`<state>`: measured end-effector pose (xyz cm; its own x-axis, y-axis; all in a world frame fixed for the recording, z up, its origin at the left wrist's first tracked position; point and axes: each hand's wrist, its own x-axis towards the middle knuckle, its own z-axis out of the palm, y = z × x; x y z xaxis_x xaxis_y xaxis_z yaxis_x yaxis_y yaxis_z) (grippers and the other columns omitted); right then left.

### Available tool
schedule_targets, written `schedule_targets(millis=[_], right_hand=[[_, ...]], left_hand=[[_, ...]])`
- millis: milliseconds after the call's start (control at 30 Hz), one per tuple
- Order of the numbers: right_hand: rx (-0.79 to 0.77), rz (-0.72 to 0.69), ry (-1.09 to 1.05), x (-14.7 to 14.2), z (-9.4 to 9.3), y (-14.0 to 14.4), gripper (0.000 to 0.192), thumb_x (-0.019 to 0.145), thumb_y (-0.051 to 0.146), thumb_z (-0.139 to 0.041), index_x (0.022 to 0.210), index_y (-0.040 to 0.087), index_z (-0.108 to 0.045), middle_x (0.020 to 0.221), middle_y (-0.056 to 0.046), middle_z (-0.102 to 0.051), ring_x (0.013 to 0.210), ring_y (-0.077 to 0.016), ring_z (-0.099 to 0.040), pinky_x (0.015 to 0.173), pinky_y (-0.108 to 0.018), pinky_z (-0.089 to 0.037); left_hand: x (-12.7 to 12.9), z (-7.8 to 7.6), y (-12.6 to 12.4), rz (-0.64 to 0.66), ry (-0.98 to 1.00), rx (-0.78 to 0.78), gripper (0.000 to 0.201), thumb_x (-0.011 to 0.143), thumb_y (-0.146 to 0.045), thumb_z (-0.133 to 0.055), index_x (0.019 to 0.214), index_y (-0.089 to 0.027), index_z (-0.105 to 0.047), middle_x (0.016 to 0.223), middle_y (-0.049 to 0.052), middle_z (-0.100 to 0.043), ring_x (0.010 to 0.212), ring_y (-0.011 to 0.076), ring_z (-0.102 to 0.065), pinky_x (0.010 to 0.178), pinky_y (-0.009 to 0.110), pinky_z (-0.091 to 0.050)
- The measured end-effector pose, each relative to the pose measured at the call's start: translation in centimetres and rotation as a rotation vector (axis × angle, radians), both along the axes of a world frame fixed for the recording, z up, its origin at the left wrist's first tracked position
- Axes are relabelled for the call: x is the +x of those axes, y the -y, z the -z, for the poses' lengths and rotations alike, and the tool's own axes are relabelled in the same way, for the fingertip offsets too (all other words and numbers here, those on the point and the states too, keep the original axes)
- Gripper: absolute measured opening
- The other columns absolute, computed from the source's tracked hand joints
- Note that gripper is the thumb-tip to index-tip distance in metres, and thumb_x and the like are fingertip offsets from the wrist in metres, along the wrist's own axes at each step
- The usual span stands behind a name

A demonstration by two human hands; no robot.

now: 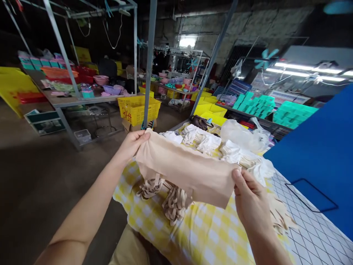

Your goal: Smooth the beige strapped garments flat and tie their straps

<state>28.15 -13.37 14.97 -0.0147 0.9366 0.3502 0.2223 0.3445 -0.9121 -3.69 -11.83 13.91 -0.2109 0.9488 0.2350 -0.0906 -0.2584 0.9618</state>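
Note:
A beige stretch-fabric garment piece (pixel 187 165) is pulled out wide above the table, its upper edge slanting down to the right. My left hand (pixel 135 143) pinches its left top corner between thumb and fingers. At the opposite end, my right hand (pixel 249 191) grips the right corner, thumb on top. Beneath the fabric lies a bundle of beige straps (pixel 175 204), partly covered by it. More beige cloth pieces (pixel 281 213) lie beyond my right hand. Behind the garment sit stacks of white garment pieces (pixel 202 138) with cream straps.
A yellow checked cloth (pixel 209 235) covers the table, beside a white grid-patterned surface (pixel 311 228). A blue panel (pixel 317 158) rises at right. At the back are a plastic bag (pixel 239 134) and dark bag (pixel 199 122). A metal post (pixel 149 73) and yellow crate (pixel 138 108) stand ahead.

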Motion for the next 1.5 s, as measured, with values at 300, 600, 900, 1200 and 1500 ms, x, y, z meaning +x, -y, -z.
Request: schedule_targets(millis=[300,600,900,1200,1500], right_hand=[[-0.238,0.145,0.273,-0.6,10.6,-8.0,0.049,0.069,0.066,-0.045,0.051,0.021,-0.041,0.044,0.003,-0.041,0.044,-0.0121,-0.043,0.044,-0.024,-0.035],[-0.270,0.263,0.498,-0.1,14.5,-10.0,0.041,0.075,0.050,-0.040,0.045,0.022,-0.036,0.038,0.000,-0.047,0.043,-0.0144,-0.047,0.048,-0.025,-0.032],[-0.301,0.390,0.696,-0.8,15.5,-10.5,0.030,0.084,0.036,-0.041,0.060,0.020,-0.049,0.060,-0.006,-0.060,0.056,-0.0177,-0.053,0.052,-0.025,-0.028],[-0.333,0.447,0.809,1.2,16.7,-9.2,0.027,0.089,0.037,-0.037,0.099,0.019,-0.056,0.075,-0.003,-0.066,0.067,-0.0169,-0.060,0.057,-0.024,-0.037],[-0.492,0.901,0.953,17.9,15.7,-9.5,0.035,0.083,0.018,-0.041,0.114,0.006,-0.052,0.118,-0.025,-0.048,0.113,-0.0364,-0.042,0.084,-0.045,-0.035]], left_hand=[[1.4,7.7,-9.8,-0.073,-0.849,-0.404,0.024,0.082,-0.029,-0.053,0.073,-0.009,-0.063,0.066,0.003,-0.061,0.079,0.0216,-0.060,0.068,0.029,-0.045],[3.3,10.8,-11.7,-0.130,-1.170,-0.492,0.027,0.090,-0.030,-0.043,0.094,-0.013,-0.063,0.098,0.012,-0.064,0.096,0.0248,-0.059,0.079,0.035,-0.046],[4.8,12.1,-11.7,-0.178,-1.393,-0.451,0.033,0.092,-0.035,-0.034,0.100,-0.017,-0.061,0.092,0.011,-0.068,0.090,0.0254,-0.063,0.071,0.031,-0.042],[4.4,11.0,-10.6,-0.227,-1.640,-0.440,0.040,0.090,-0.036,-0.034,0.112,-0.008,-0.052,0.091,0.018,-0.065,0.084,0.0287,-0.062,0.076,0.037,-0.040],[8.0,7.2,-4.1,-0.315,-1.537,0.053,0.034,0.087,-0.031,-0.038,0.111,-0.013,-0.052,0.100,0.013,-0.061,0.094,0.0281,-0.057,0.079,0.037,-0.040]])
